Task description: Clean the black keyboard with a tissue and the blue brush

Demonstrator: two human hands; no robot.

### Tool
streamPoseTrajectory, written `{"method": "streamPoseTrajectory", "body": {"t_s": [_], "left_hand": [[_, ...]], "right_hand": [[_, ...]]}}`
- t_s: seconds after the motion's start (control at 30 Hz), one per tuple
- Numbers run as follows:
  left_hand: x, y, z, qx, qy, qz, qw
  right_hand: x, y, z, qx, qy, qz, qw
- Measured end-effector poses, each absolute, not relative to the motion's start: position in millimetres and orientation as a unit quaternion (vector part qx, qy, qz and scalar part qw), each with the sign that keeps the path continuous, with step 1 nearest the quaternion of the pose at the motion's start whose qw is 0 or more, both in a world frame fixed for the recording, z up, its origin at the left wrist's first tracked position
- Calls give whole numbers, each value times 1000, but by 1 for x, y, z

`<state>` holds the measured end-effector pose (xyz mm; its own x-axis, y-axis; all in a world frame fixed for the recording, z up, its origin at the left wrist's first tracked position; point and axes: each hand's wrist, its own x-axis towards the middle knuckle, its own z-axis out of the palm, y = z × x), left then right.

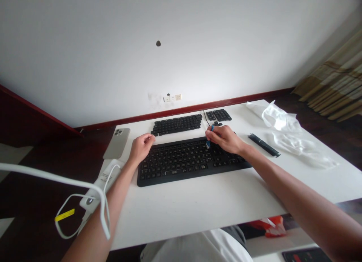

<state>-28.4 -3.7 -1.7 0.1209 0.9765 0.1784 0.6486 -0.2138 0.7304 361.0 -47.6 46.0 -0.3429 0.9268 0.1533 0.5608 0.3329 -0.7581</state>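
A black keyboard (pixel 195 172) with its keycaps off lies on the white table, its bare key sockets showing. My right hand (pixel 224 138) is closed round a small blue brush (pixel 208 144), whose pale bristles point down onto the upper right middle of the keyboard. At the keyboard's upper left corner is my left hand (pixel 141 148), its fingers curled and pressed together. What it holds, if anything, is hidden. Behind the keyboard, the removed keycaps (pixel 178 123) sit in rows, with a smaller group of keycaps (pixel 222 115) to their right.
A phone (pixel 117 143) lies at the table's left edge, near a white power strip (pixel 106 178) with a looping white cable (pixel 51 174). To the right are a dark strip-shaped piece (pixel 264 145) and crumpled clear plastic (pixel 302 149). A wall stands behind the table.
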Motion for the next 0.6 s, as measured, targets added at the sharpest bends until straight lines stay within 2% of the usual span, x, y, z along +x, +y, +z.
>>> {"method": "streamPoseTrajectory", "body": {"t_s": [0.3,0.47,0.6], "left_hand": [[-28,-4,-2,710,575,327,240],[-22,-14,5,740,597,277,138],[-9,-26,19,794,539,268,85]], "right_hand": [[362,-46,44,-492,-751,307,314],[363,-46,47,-498,-757,281,316],[363,-47,48,-502,-765,263,306]]}}
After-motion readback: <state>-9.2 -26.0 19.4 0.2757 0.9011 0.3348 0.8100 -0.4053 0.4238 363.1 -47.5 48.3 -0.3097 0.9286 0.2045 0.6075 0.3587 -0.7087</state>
